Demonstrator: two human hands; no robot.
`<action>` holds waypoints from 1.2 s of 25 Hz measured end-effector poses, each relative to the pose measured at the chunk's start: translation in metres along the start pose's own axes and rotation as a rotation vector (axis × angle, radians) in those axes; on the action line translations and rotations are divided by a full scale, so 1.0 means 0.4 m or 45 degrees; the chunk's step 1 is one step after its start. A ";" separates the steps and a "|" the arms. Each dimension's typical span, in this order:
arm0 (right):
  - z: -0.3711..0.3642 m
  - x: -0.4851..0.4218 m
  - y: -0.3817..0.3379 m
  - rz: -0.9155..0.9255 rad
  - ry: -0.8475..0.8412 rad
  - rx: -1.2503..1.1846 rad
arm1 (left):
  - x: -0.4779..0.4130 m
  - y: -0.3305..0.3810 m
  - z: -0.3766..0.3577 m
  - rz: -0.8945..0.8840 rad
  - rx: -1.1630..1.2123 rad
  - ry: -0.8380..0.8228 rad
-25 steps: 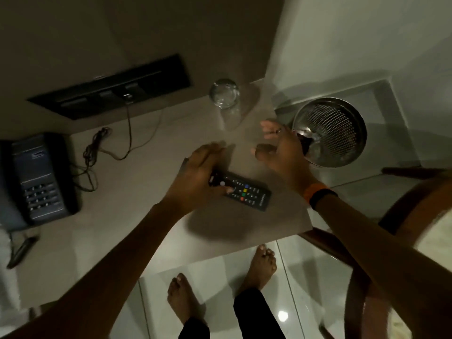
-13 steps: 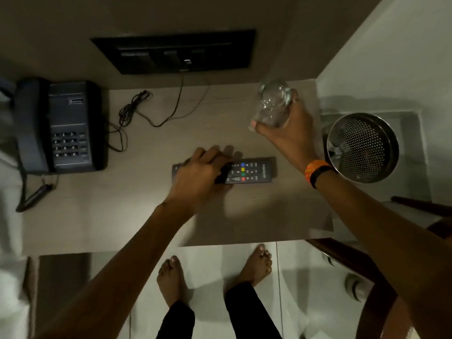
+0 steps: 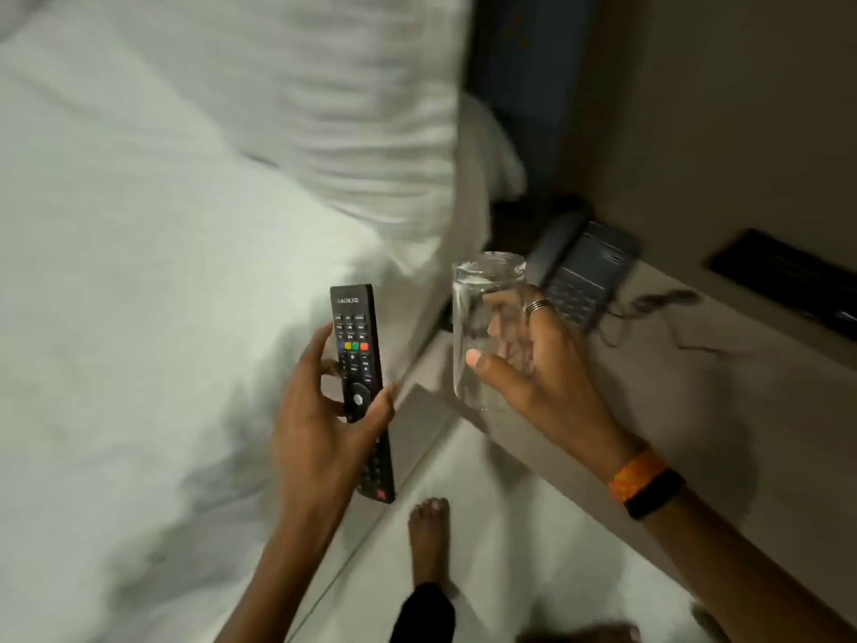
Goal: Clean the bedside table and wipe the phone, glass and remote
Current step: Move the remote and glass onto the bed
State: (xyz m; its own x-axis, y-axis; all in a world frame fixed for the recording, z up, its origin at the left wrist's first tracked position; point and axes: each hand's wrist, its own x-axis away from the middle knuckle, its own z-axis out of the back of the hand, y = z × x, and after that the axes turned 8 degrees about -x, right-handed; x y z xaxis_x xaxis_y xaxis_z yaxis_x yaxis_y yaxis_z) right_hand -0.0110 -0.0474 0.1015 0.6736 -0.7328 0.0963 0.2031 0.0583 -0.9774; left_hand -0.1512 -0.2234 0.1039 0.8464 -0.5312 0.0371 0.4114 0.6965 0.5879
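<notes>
Both items held at frame centre.
Your left hand (image 3: 320, 420) gripped the remote (image 3: 359, 364) between thumb and fingers; your right hand (image 3: 538, 368) wrapped the glass (image 3: 482, 317).

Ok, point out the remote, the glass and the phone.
remote (image 3: 356, 350): head view, on its coloured button row, above the left hand's grip.
glass (image 3: 473, 317): head view, on its clear side wall.
phone (image 3: 579, 280): head view, on the keypad body.
</notes>
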 end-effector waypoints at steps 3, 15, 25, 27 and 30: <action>-0.293 -0.098 -0.142 0.081 -0.241 0.036 | -0.055 -0.146 0.215 0.165 -0.043 0.234; -0.980 -0.252 -0.227 -0.016 -0.715 0.579 | -0.242 -0.644 0.526 0.717 -0.361 0.164; -1.072 -0.208 -0.205 -0.034 -0.782 0.649 | -0.167 -0.738 0.518 0.751 -0.492 0.227; -1.093 -0.194 -0.202 -0.037 -0.792 0.654 | -0.144 -0.773 0.537 0.790 -0.531 0.233; -1.101 -0.186 -0.193 -0.018 -0.767 0.689 | -0.133 -0.811 0.559 0.800 -0.558 0.204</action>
State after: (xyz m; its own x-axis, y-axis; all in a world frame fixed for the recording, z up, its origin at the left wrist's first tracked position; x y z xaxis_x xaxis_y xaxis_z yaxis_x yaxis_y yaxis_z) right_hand -0.3898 -0.2961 0.0869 0.9042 -0.2541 0.3432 0.4262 0.4851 -0.7636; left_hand -0.4050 -0.5290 0.0917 0.9896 0.0785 0.1201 -0.0931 0.9882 0.1215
